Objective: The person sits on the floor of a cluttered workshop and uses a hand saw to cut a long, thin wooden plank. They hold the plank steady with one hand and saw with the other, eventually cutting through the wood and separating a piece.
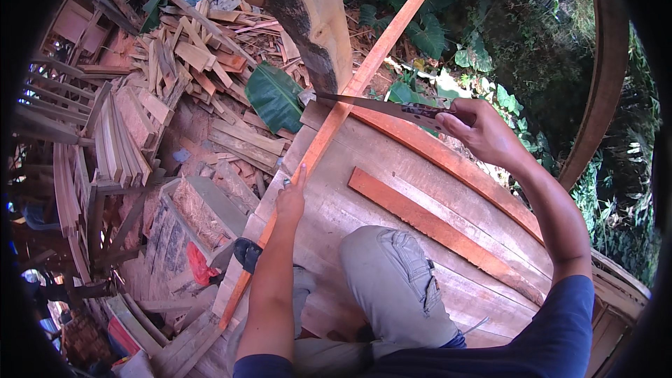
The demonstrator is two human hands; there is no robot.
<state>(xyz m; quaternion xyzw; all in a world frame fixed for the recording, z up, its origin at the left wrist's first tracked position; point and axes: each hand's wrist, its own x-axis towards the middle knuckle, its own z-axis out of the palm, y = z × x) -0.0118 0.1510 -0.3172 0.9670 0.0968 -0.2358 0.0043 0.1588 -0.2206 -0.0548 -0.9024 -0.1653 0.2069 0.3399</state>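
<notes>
Head view: I see the right hand (pixel 481 129) grip a saw (pixel 381 106) across a strip (pixel 324 138) lying along the left edge of the plank deck (pixel 332 189); the left hand (pixel 290 201) clasps that strip, apparently to steady it.

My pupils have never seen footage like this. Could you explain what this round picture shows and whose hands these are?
No machine here: a wide fisheye camera worn on a person's head looks down at their own bare hands. The right hand holds a saw by its handle, its blade across a long wooden strip. The left hand is on that strip; whether its fingers wrap underneath is hidden. On the surface of joined boards lies a reddish plank. Beyond are piled wood pieces.
</notes>
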